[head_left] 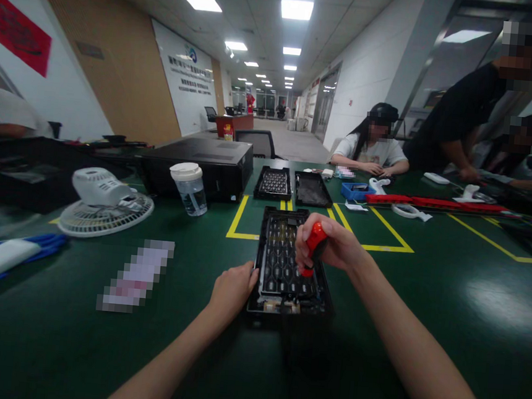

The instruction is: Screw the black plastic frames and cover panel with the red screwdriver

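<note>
A black rectangular casing with rows of oval cells lies on the green table in front of me. My left hand is closed on its left edge, near the front corner. My right hand is wrapped around a screwdriver with a red and black handle. The screwdriver stands steeply over the right part of the casing; its tip is hidden from me. At the casing's front end a pale strip shows, with dark parts beside it.
Behind the casing lie a second celled tray and a shallow black tray. To the left are a cup, a white fan and a big black box. A blue bin sits back right. Other people are around the table.
</note>
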The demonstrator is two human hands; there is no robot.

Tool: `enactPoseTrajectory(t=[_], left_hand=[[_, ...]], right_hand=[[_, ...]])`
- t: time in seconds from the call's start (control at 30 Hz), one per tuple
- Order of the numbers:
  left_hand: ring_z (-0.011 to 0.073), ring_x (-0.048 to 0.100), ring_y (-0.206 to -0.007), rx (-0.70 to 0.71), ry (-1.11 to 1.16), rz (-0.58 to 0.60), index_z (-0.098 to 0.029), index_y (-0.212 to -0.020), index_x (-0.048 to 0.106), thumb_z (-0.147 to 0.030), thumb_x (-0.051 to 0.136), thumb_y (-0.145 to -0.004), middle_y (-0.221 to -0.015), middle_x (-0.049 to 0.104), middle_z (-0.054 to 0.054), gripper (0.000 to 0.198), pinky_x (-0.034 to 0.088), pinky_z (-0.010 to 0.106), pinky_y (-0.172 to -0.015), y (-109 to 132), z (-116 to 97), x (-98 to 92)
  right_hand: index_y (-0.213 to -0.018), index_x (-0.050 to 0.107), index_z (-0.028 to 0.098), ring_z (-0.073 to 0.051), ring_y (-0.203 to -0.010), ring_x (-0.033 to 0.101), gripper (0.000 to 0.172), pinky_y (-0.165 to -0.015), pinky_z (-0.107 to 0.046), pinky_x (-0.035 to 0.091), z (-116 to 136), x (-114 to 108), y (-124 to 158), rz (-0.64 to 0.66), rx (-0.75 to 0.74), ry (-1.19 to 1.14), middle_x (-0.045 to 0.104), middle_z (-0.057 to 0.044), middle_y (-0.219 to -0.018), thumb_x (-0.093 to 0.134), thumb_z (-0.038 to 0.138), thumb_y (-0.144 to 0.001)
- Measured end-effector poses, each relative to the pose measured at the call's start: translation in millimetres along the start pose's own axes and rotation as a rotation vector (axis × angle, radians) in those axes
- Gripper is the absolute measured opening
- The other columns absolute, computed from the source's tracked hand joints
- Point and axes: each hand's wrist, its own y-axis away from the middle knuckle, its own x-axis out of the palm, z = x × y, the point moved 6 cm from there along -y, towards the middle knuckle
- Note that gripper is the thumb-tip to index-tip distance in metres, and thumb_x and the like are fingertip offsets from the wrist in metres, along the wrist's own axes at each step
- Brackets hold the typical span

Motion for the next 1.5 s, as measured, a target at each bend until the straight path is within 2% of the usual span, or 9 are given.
enactPoseTrajectory(t=[0.27,0.47,0.77,1.13,1.33,1.5], left_hand=[[0.0197,0.064,-0.082,-0.021,0.002,0.018,-0.022,-0.109,0.053,-0.039,0.027,-0.091,-0.089,0.067,0.006,0.036,0.046,0.028,-0.068,1,-1,-2.2],[0.0187,0.064,-0.083,-0.037,0.005,0.039,-0.022,-0.109,0.053,-0.039,0.027,-0.091,-0.090,0.067,0.007,0.036,0.046,0.027,-0.069,2,-2,-4.2],[0.0192,0.064,-0.081,-0.021,0.017,0.019,-0.022,-0.106,0.054,-0.039,0.026,-0.090,-0.088,0.067,0.006,0.037,0.046,0.028,-0.068,2,-1,-2.6],[0.0191,0.064,-0.081,-0.042,0.008,0.042,-0.022,-0.106,0.055,-0.040,0.026,-0.091,-0.088,0.067,0.007,0.037,0.046,0.027,-0.069,2,-3,-4.9],[0.0181,0.064,-0.079,-0.020,0.035,0.022,-0.022,-0.104,0.055,-0.038,0.027,-0.090,-0.087,0.067,0.006,0.035,0.045,0.026,-0.068,2,-3,-4.4],[0.0184,0.064,-0.078,-0.014,0.034,0.005,-0.021,-0.102,0.055,-0.039,0.027,-0.090,-0.085,0.067,0.006,0.035,0.045,0.026,-0.066,1,-2,-4.1]], right_hand=[[-0.084,0.051,0.014,-0.015,-0.056,0.060,0.024,-0.055,-0.037,0.052,3,6,-1,0.011,0.020,0.065,0.060,-0.004,-0.072,0.045,0.037,-0.084],[-0.085,0.053,0.012,-0.016,-0.060,0.061,0.021,-0.061,-0.041,0.052,9,9,1,-0.030,0.032,0.122,0.060,-0.005,-0.076,0.048,0.032,-0.083],[-0.087,0.052,0.011,-0.016,-0.064,0.063,0.018,-0.058,-0.035,0.053,18,10,4,-0.072,0.049,0.268,0.063,-0.009,-0.080,0.048,0.029,-0.085],[-0.084,0.053,0.011,-0.015,-0.065,0.064,0.017,-0.060,-0.031,0.053,24,11,4,-0.119,0.030,0.409,0.064,-0.007,-0.078,0.051,0.028,-0.084],[-0.080,0.054,0.011,-0.016,-0.064,0.065,0.020,-0.058,-0.030,0.051,31,11,4,-0.218,0.046,0.568,0.065,-0.007,-0.076,0.053,0.031,-0.082],[-0.078,0.055,0.012,-0.013,-0.059,0.060,0.023,-0.052,-0.023,0.045,35,7,6,-0.316,0.043,0.762,0.065,-0.005,-0.071,0.054,0.036,-0.081]])
